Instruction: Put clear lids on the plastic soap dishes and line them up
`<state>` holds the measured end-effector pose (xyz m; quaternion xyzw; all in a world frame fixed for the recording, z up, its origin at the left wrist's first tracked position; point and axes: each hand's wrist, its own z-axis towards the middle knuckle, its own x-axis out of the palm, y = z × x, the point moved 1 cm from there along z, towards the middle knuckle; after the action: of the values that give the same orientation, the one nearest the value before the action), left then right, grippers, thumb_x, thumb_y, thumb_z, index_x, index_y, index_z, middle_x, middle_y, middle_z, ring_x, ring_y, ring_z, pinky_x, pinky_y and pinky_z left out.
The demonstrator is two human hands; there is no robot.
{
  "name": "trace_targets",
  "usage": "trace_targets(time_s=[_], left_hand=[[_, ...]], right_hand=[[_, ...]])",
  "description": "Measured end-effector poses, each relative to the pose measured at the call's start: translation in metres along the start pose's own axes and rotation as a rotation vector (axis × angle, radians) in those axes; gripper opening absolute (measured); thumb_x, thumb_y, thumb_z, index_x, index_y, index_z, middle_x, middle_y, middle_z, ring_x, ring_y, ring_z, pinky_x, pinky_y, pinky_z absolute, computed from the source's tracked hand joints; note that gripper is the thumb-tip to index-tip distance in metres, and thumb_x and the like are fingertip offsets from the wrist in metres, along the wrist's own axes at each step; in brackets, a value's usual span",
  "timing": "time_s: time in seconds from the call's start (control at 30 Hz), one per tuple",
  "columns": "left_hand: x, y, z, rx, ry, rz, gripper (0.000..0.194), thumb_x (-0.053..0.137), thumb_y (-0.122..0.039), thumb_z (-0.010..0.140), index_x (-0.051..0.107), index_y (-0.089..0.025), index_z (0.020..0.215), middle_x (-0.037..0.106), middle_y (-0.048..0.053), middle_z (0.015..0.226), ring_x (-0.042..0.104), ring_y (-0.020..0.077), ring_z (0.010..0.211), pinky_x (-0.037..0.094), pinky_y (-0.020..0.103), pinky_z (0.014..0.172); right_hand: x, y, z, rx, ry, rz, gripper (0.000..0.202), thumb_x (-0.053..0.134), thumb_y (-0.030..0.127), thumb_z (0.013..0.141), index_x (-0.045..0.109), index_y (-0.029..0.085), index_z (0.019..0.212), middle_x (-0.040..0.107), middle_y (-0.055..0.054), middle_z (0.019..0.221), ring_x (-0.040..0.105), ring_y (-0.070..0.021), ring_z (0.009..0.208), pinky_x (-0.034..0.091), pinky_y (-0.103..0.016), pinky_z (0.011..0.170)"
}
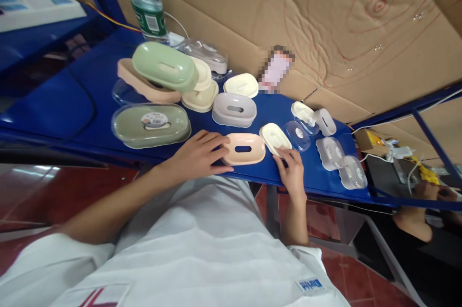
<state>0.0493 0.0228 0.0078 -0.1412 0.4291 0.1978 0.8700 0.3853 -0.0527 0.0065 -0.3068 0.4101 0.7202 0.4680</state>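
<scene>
A person in a white top leans over a blue table (90, 100) crowded with plastic soap dish parts. Both bare hands rest at the near edge.

The left hand (202, 153) lies flat beside a pink soap dish (243, 148). The dish sits just to the right of this hand, its long axis running left to right along the table edge, with an oval slot in its top. The fingers (216, 141) are loosely spread and extended, their tips touching the dish's left end and near rim. They cup it rather than grip it.

The right hand (292, 172) is just right of the pink dish, at the table's edge. Its fingers are lightly curled and close together, the tips touching the near end of a cream tray (275, 138). That tray lies slanted, its long axis pointing away and to the left, nearly touching the pink dish. Whether the fingertips pinch its edge or only rest on it cannot be told.

Behind are a grey dish (234, 109), a green lid (164, 66) stacked on other pieces, a green dish under a clear cover (149, 124), clear parts (330, 153) to the right, and a water bottle (146, 1).
</scene>
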Motion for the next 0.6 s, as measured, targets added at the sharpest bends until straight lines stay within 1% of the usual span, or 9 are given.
trace_targets(time_s=[0.07,0.13,0.2,0.33,0.4,0.47,0.53,0.57,0.6], left_hand=[[0.0,0.001,0.0,-0.025,-0.006,-0.01,0.033,0.072,-0.052,0.103,0.071,-0.02,0.106,0.074,0.014,0.131,0.07,0.0309,0.117,0.056,0.044,0.098],[0.0,0.001,0.0,-0.046,-0.018,-0.057,0.029,0.072,-0.047,0.104,0.069,-0.019,0.106,0.072,0.014,0.131,0.07,0.0305,0.121,0.058,0.044,0.103],[-0.001,0.002,0.0,-0.062,-0.061,-0.133,0.024,0.073,-0.042,0.104,0.068,-0.019,0.104,0.073,0.013,0.124,0.071,0.0284,0.121,0.059,0.042,0.105],[-0.006,0.003,-0.004,-0.135,-0.196,-0.258,0.015,0.073,-0.033,0.104,0.066,-0.02,0.108,0.073,0.009,0.113,0.075,0.0221,0.106,0.063,0.034,0.096],[-0.009,0.003,-0.005,-0.168,-0.244,-0.274,0.013,0.072,-0.028,0.104,0.065,-0.02,0.111,0.073,0.008,0.113,0.076,0.0199,0.103,0.063,0.032,0.096],[-0.009,0.003,-0.005,-0.171,-0.269,-0.261,0.014,0.073,-0.026,0.104,0.064,-0.021,0.112,0.073,0.007,0.115,0.076,0.0197,0.105,0.063,0.033,0.1],[-0.008,0.002,-0.005,-0.139,-0.255,-0.225,0.019,0.075,-0.028,0.103,0.063,-0.021,0.114,0.073,0.009,0.118,0.076,0.0222,0.111,0.063,0.036,0.104],[-0.006,0.002,-0.005,-0.115,-0.234,-0.206,0.021,0.076,-0.029,0.102,0.063,-0.02,0.116,0.072,0.01,0.12,0.076,0.0235,0.114,0.063,0.037,0.105],[-0.004,0.001,-0.005,-0.093,-0.208,-0.188,0.022,0.075,-0.03,0.103,0.062,-0.02,0.117,0.072,0.011,0.121,0.075,0.0246,0.116,0.063,0.038,0.106]], right_hand=[[-0.004,0.003,-0.004,0.017,-0.087,0.07,0.033,0.058,0.043,0.113,0.081,0.024,0.125,0.073,-0.01,0.112,0.072,-0.0258,0.109,0.061,-0.045,0.101],[-0.007,0.007,-0.005,0.031,-0.13,0.111,0.029,0.059,0.039,0.112,0.08,0.024,0.127,0.072,-0.01,0.118,0.072,-0.0254,0.114,0.061,-0.045,0.104],[-0.008,0.008,-0.005,0.044,-0.12,0.123,0.028,0.059,0.037,0.112,0.08,0.024,0.128,0.073,-0.011,0.122,0.071,-0.0262,0.12,0.06,-0.047,0.108],[-0.006,0.008,-0.005,0.069,-0.032,0.155,0.028,0.057,0.034,0.113,0.078,0.024,0.127,0.075,-0.011,0.125,0.07,-0.0268,0.124,0.058,-0.05,0.112],[-0.004,0.01,-0.005,0.01,0.04,0.197,0.026,0.058,0.032,0.113,0.077,0.025,0.129,0.074,-0.011,0.127,0.069,-0.0259,0.127,0.056,-0.05,0.116],[-0.001,0.016,-0.005,-0.1,0.095,0.205,0.024,0.061,0.031,0.112,0.078,0.028,0.129,0.073,-0.009,0.132,0.067,-0.0262,0.135,0.049,-0.054,0.124],[0.003,0.022,-0.005,-0.19,0.096,0.164,0.019,0.065,0.032,0.11,0.078,0.031,0.124,0.073,-0.007,0.134,0.064,-0.0285,0.141,0.04,-0.061,0.13],[0.004,0.024,-0.005,-0.207,0.076,0.144,0.017,0.068,0.034,0.109,0.078,0.031,0.123,0.073,-0.007,0.134,0.063,-0.0297,0.143,0.038,-0.063,0.131],[0.005,0.025,-0.006,-0.201,0.047,0.139,0.018,0.071,0.036,0.107,0.077,0.031,0.124,0.073,-0.008,0.134,0.063,-0.0305,0.142,0.04,-0.063,0.13]])
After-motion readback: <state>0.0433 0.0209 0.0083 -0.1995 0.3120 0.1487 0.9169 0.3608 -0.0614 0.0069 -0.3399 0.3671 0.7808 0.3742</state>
